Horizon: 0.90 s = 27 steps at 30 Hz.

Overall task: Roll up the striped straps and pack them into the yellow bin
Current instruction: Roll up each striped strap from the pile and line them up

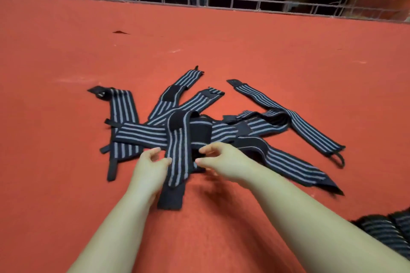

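Observation:
Several black straps with grey stripes lie in a loose, crossed pile (199, 126) on a red surface. One striped strap (177, 153) runs toward me between my hands, and its black end lies over my left wrist. My left hand (150, 163) is at its left edge with the thumb touching it; the fingers are loosely curled and hold nothing. My right hand (218, 158) is at its right edge, thumb and forefinger pinching the strap's side. The yellow bin is out of view.
Rolled striped straps (386, 228) sit at the bottom right corner. A single strap (286, 113) stretches out to the right of the pile. A metal grid rail (199, 0) lines the far edge of the red surface (66, 51).

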Motion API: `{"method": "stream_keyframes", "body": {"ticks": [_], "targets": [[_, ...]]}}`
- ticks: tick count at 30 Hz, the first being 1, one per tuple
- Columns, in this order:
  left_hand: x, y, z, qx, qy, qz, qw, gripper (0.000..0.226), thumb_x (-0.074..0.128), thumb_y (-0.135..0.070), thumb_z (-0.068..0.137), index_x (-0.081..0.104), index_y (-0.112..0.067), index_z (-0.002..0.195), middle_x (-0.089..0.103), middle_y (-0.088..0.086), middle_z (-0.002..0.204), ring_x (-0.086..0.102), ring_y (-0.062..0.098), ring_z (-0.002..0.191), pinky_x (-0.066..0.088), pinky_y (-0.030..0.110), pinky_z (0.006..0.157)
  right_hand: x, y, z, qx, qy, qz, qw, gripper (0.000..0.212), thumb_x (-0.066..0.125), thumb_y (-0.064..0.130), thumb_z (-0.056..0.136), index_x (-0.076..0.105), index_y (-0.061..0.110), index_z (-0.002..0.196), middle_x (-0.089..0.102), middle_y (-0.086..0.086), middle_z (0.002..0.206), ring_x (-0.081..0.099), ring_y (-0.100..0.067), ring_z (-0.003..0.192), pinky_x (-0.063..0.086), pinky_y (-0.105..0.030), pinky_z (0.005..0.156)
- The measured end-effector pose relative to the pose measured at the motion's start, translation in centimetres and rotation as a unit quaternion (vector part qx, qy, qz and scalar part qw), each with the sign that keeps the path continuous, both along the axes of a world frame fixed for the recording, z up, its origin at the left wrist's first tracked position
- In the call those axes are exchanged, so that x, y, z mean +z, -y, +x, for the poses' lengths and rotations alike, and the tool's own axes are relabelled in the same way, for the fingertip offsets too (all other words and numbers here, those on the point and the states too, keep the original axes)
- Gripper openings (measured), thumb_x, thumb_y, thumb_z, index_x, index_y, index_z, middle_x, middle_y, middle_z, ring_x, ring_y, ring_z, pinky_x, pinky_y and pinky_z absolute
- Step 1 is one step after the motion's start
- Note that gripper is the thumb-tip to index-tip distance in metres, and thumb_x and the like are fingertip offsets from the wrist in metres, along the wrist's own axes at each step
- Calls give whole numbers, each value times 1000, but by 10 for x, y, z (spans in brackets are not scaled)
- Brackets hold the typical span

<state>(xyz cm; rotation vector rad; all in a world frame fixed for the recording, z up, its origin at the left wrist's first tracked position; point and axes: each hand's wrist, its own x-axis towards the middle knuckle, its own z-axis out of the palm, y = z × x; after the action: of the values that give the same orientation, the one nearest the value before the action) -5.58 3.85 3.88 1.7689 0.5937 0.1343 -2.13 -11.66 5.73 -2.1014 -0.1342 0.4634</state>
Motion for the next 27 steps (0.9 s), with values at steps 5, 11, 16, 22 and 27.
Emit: {"method": "stream_keyframes", "body": {"ticks": [5,11,16,22,27], "targets": [[-33,-44,3,-44,-68,-71,994,58,61,-14,87,38,-10,141,47,11,140,48,25,124,34,38,109,-35,-60,-11,-16,-74,68,995,24,59,8,90,54,5,113,57,4,73,52,-4,53,42,-16,50],[-34,-54,0,-66,-71,-153,983,58,60,-15,90,35,-9,142,60,9,119,58,18,93,45,25,67,-35,-78,-21,-80,-76,77,991,19,59,13,91,58,15,72,51,2,58,39,-1,35,30,-12,37],[-22,-58,-15,-92,-28,-161,982,15,55,-15,92,65,-19,103,67,-5,97,58,3,83,44,17,69,-29,-89,-26,-63,13,12,998,14,61,13,89,67,8,78,64,-5,74,53,-9,63,40,-23,59],[-8,-64,-35,-86,31,-171,981,16,53,-27,94,65,-18,87,72,1,90,66,11,85,51,30,82,-10,-93,-49,-42,48,108,992,12,60,9,90,69,4,85,70,-7,82,59,-10,71,45,-14,54],[20,-66,-46,-45,126,-172,976,15,52,-28,95,62,-17,94,70,5,96,65,21,94,48,46,94,15,-99,-57,-73,-49,221,971,19,56,30,93,58,14,82,49,-2,68,39,-9,55,30,-21,54]]}}
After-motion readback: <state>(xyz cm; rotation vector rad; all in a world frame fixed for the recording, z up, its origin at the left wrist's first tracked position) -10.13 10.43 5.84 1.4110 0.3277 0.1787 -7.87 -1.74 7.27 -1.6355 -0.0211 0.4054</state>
